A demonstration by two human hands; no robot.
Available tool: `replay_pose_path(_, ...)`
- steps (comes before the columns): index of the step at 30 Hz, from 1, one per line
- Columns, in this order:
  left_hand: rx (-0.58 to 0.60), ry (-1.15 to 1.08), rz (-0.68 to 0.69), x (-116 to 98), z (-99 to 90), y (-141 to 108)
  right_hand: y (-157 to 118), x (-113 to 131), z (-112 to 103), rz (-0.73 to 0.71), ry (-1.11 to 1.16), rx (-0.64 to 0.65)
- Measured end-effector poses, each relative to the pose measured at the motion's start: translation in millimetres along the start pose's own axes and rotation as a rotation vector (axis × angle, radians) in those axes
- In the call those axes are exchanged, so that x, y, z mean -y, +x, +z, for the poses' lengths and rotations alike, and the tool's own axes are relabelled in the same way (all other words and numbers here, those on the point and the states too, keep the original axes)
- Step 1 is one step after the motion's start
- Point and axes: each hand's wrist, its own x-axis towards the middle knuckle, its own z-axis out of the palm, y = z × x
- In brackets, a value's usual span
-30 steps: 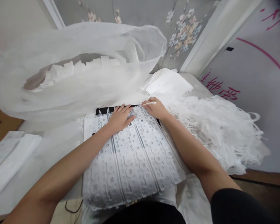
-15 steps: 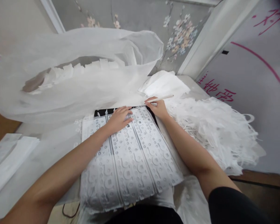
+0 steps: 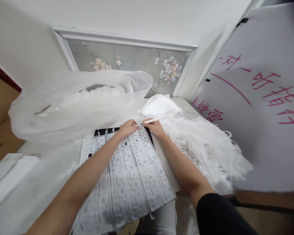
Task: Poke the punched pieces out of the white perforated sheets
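White tool [image 3: 158, 119] at far edge of patterned sheet [image 3: 134, 173]

Right hand [image 3: 157, 128] grips the tool, dark tip toward left hand [image 3: 129, 128]. Left rests at the sheet's far edge, fingers curled; cannot tell if pinching. Sheet spreads nearer the body than both hands. Tangled white strips [image 3: 205, 147] right of right hand; translucent bag [image 3: 103, 109] beyond left.

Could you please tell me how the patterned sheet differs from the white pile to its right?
The sheet is spread out, while the pile is a tangled heap of thin strips. The sheet carries rows of grey markings, while the pile looks plain white. The sheet's far edge lies by both hands, while the pile sits off to the right of them. Both are pale.
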Motion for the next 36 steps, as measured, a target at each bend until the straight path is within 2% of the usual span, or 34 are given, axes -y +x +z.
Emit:
replay_pose_path(3, -0.067, -0.062, 0.003, 2.9, 15.7, 0.4, 1.4, -0.7, -4.5, -0.001, 0.052, 0.053)
replay_pose_path(5, -0.083, -0.184, 0.026, 10.2, 22.8, -2.2, 2.9, -2.3, -5.8, 0.001, 0.103, 0.069)
replay_pose_path(8, -0.065, -0.450, 0.046, 20.4, 26.3, -3.8, 4.4, -4.6, -4.7, 0.006, 0.145, 0.047)
replay_pose_path(10, -0.048, -0.526, 0.036, 23.4, 26.1, -2.3, 4.3, -5.1, -2.7, 0.009, 0.153, 0.048)
replay_pose_path(17, -0.033, -0.532, 0.020, 19.4, 25.0, 1.9, 1.3, -1.7, -0.2, -0.033, 0.137, 0.107)
replay_pose_path(36, -0.039, -0.548, 0.021, 15.7, 22.5, -0.9, 1.4, -1.6, 0.8, -0.088, 0.072, 0.090)
